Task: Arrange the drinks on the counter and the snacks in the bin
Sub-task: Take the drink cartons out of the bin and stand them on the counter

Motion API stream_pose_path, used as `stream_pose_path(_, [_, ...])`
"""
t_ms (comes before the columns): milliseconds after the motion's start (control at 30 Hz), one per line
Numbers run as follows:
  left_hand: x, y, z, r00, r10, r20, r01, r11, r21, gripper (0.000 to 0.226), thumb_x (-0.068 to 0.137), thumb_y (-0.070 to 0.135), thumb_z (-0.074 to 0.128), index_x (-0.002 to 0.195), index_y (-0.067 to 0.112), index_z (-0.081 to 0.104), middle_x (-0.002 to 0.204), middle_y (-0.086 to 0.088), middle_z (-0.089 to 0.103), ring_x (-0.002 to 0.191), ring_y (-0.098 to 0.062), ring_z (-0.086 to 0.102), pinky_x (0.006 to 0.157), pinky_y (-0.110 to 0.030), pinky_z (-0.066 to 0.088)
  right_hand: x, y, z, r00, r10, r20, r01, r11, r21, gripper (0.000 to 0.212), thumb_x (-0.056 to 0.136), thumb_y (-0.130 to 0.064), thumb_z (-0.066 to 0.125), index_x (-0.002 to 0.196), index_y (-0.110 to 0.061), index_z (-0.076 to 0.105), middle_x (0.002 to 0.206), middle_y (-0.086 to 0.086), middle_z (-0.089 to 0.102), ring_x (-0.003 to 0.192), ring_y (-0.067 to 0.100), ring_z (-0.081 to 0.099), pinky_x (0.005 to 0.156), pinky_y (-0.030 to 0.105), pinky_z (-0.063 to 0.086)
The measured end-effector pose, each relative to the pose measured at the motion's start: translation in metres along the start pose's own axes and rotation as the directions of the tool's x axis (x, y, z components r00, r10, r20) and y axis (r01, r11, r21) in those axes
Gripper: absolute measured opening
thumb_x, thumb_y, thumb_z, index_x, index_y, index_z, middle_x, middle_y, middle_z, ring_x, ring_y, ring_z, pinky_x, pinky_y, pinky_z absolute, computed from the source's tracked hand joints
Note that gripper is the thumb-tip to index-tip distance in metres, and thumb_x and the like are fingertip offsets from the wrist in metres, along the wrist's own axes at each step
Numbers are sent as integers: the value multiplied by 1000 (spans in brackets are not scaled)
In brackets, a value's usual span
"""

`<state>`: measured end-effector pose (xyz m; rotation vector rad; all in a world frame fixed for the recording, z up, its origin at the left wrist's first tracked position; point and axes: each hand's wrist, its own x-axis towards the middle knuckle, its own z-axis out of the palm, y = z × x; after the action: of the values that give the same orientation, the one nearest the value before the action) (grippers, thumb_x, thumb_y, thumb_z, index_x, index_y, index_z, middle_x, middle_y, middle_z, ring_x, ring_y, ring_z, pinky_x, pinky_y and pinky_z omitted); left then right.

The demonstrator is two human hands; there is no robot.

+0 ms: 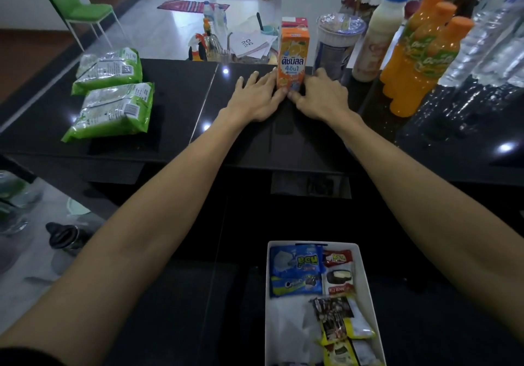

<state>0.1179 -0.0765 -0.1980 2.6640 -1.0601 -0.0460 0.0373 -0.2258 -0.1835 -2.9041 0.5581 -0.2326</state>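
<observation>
I square the juice carton [293, 53] upright on the tabletop [175, 104] beside the lined-up bottles [419, 62], left hand [259, 97] flat against its side and right hand [320, 96] gripping its base, while two green snack packs [113, 110] have yet to reach the part-filled bin [363, 280].

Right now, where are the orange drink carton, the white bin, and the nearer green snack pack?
orange drink carton [293, 59], head view, on its printed front face.
white bin [361, 277], head view, on its right inner wall.
nearer green snack pack [113, 110], head view, on the middle of its top side.
</observation>
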Motion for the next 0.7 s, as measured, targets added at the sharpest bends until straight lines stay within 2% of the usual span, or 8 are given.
stream_pose_path(133, [-8,5,-2,997,-45,-67,45,999,-5,66,102,52,34,155,11,28,155,-12,40,145,-31,33,119,-53,21,-26,-8,5,992,43,-122,-36,997,62,56,93,-55,49,134,-15,51,133,14,45,118,37,53,91,49,45])
stream_pose_path(233, [-22,8,-1,991,-67,-115,65,998,-19,74,101,51,42,152,0,29,151,-22,43,141,-35,39,116,-50,28,-44,-9,6,983,72,-171,-52,992,119,50,96,-44,54,131,-8,53,135,16,46,123,34,47,96,45,42])
stream_pose_path(367, [-51,13,0,984,-65,-165,54,996,-70,74,100,47,49,150,-4,32,146,-24,47,136,-37,43,113,-45,33,-73,-6,9,979,-13,-203,37,992,117,44,99,-29,51,133,-1,50,134,19,46,121,36,45,100,41,38])
stream_pose_path(500, [-99,19,-1,981,-56,-186,28,988,-154,74,95,45,58,150,1,35,146,-18,49,136,-32,44,111,-40,36,-100,-5,9,984,-59,-168,90,980,180,37,100,-18,48,132,1,49,139,18,42,125,35,44,101,42,40])
stream_pose_path(600, [-140,11,-11,966,-76,-246,34,985,-171,77,92,48,61,151,7,35,151,-12,45,141,-27,39,114,-39,34,-116,-13,5,973,-129,-191,167,966,196,43,95,-19,57,133,-1,50,142,16,43,128,34,45,104,41,42])
stream_pose_path(700, [-172,-8,-39,932,-112,-346,72,989,-128,72,91,48,62,148,9,42,148,-11,48,137,-27,42,112,-39,36,-118,-48,-7,933,-264,-244,315,927,203,61,90,-24,66,143,-2,44,146,13,42,134,28,42,110,38,39])
